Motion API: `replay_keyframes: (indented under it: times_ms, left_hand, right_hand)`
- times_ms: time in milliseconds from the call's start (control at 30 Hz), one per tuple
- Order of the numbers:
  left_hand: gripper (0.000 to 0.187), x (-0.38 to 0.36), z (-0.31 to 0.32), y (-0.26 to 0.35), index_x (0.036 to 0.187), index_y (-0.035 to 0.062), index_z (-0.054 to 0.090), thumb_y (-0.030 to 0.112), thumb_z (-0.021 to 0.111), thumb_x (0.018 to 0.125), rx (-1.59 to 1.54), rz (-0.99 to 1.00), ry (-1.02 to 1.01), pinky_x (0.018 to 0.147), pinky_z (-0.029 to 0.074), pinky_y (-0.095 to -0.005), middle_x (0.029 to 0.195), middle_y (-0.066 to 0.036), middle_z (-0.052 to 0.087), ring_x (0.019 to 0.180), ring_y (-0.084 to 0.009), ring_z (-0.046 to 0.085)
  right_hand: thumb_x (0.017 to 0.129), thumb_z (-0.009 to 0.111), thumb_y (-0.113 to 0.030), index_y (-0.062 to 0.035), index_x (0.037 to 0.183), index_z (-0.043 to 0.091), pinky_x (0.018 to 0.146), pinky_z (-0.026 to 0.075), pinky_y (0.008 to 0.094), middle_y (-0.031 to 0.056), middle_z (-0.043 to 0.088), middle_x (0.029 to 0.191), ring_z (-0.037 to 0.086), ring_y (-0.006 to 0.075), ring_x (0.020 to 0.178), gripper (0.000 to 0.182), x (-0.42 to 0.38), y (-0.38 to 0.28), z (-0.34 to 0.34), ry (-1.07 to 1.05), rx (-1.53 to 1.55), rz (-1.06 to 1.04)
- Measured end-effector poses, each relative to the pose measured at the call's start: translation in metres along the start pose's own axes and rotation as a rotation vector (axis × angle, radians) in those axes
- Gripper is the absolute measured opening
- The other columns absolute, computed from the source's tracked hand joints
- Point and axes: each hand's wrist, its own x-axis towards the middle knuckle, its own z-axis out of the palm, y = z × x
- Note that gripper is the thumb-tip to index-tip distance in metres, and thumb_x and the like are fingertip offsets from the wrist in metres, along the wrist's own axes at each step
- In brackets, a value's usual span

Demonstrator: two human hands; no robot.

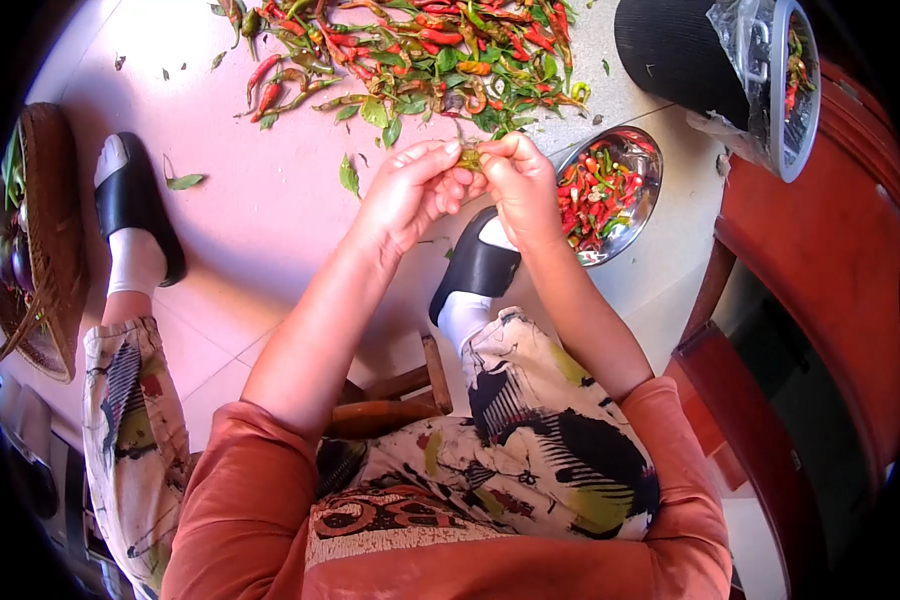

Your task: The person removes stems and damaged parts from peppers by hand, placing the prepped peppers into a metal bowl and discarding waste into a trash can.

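Note:
Between both sets of fingertips is a small greenish-yellow chili pepper [471, 158], partly hidden by the fingers. My left hand [410, 190] pinches it from the left, thumb and forefinger closed. From the right, my right hand [522, 185] pinches it too. Just beyond the hands a loose pile of red and green chilies with leaves [440, 60] is spread on the floor. Close by on the right, a shiny metal bowl [653, 190] holds red and green chilies.
A black bin [670, 60] with a plastic liner and grey rim stands at the upper right, chilies inside. Reddish-brown wooden furniture [810, 240] fills the right side. At left is a woven basket [55, 220] with eggplants. My sandalled feet flank the floor area.

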Motion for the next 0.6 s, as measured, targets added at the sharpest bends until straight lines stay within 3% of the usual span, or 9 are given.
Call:
replay_keyframes:
  times_ms: [67,100,233,333,433,467,533,600]
  left_hand:
    - [0.018,-0.001,-0.004,-0.009,0.091,-0.0028,0.056,0.015,0.052,0.089,-0.383,0.009,-0.184,0.047,0.048,-0.0211,0.073,-0.01,0.061,0.055,-0.0137,0.057]
    - [0.019,0.0,-0.006,-0.012,0.095,-0.003,0.054,0.015,0.052,0.089,-0.514,-0.024,-0.245,0.048,0.048,-0.0212,0.077,-0.012,0.06,0.061,-0.0151,0.058]
    - [0.031,-0.002,-0.005,-0.017,0.091,-0.0027,0.053,0.028,0.054,0.089,-0.453,0.03,-0.247,0.043,0.041,-0.0183,0.08,-0.014,0.054,0.057,-0.0106,0.047]
    - [0.033,0.001,-0.005,-0.017,0.092,-0.0021,0.052,0.031,0.054,0.089,-0.491,0.047,-0.393,0.041,0.037,-0.0185,0.077,-0.013,0.053,0.053,-0.0093,0.042]
    - [0.032,0.003,-0.008,-0.016,0.091,-0.0001,0.052,0.032,0.053,0.089,-0.515,0.075,-0.408,0.043,0.036,-0.0178,0.075,-0.009,0.052,0.053,-0.0088,0.039]
    - [0.032,0.005,-0.008,-0.018,0.091,-0.0001,0.052,0.032,0.053,0.089,-0.514,0.074,-0.407,0.043,0.036,-0.0178,0.075,-0.009,0.052,0.053,-0.0088,0.039]
    - [0.022,0.014,-0.006,-0.02,0.099,0.0026,0.054,0.023,0.055,0.089,-0.702,0.185,-0.137,0.054,0.043,-0.0196,0.07,-0.004,0.052,0.059,-0.0095,0.047]
    - [0.024,0.014,-0.016,-0.012,0.103,0.0067,0.054,0.026,0.053,0.09,-0.689,0.214,-0.081,0.054,0.042,-0.0224,0.074,-0.004,0.052,0.061,-0.0111,0.046]
  right_hand:
    - [0.082,0.051,0.003,-0.0025,0.086,0.054,0.057,0.049,0.0279,0.0083,0.059,0.075,0.057,0.0154,0.062,0.007,0.0,-0.001,-0.003,-0.052,0.432,0.198]
    - [0.082,0.051,0.003,-0.0025,0.086,0.054,0.057,0.049,0.0279,0.0083,0.059,0.075,0.057,0.0154,0.062,0.007,-0.001,-0.005,-0.002,-0.051,0.435,0.196]
    - [0.084,0.05,0.001,-0.0028,0.087,0.055,0.062,0.05,0.0303,0.0092,0.059,0.078,0.056,0.0154,0.061,0.007,-0.003,-0.023,0.0,-0.134,0.55,0.229]
    - [0.084,0.051,0.001,-0.0024,0.088,0.054,0.062,0.05,0.0304,0.0096,0.06,0.079,0.057,0.0156,0.061,0.006,-0.004,-0.033,0.007,-0.152,0.522,0.193]
    - [0.084,0.051,0.0,-0.0028,0.089,0.054,0.062,0.049,0.0302,0.0108,0.06,0.084,0.057,0.0162,0.064,0.007,-0.005,-0.032,0.01,-0.156,0.518,0.158]
    - [0.084,0.052,0.0,-0.0034,0.091,0.053,0.063,0.048,0.0299,0.0119,0.06,0.088,0.057,0.0166,0.066,0.007,-0.006,-0.031,0.011,-0.156,0.521,0.148]
    - [0.084,0.052,0.0,-0.0025,0.09,0.054,0.063,0.049,0.0301,0.0117,0.06,0.088,0.057,0.0165,0.066,0.008,-0.01,-0.031,0.015,-0.159,0.437,0.104]
    - [0.083,0.052,0.001,-0.0016,0.09,0.055,0.062,0.049,0.0302,0.0116,0.059,0.087,0.058,0.0165,0.065,0.008,-0.014,-0.036,0.017,-0.163,0.351,0.059]
